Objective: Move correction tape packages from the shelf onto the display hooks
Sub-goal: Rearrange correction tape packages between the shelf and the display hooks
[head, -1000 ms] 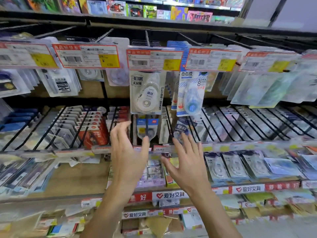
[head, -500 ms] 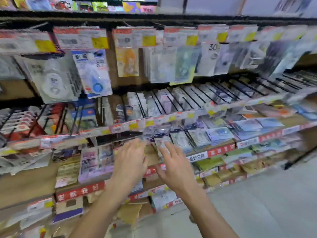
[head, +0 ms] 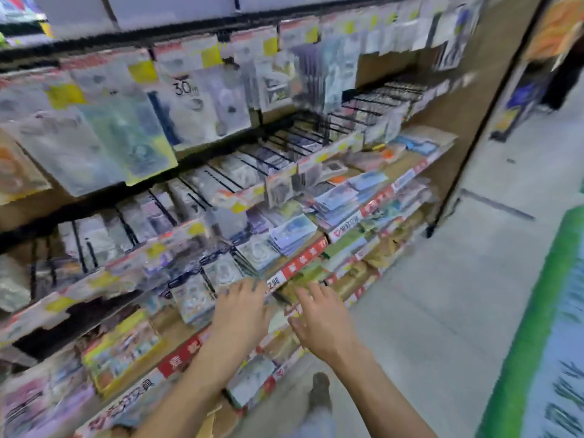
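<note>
This is a stationery shop aisle. A tall retail shelving unit (head: pixel 448 99) fills the left and centre of the frame, its upper rows hung with blister-packed goods on display hooks (head: pixel 316 137) behind white-and-yellow price tags (head: pixel 202 55). Lower down, sloped shelves carry stacked packets behind red-and-white label strips (head: pixel 303 259). A pale tiled floor (head: pixel 442 295) runs along the right.

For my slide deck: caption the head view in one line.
Both bare hands, left hand and right hand, reach empty toward flat packages on a store shelf.
</note>
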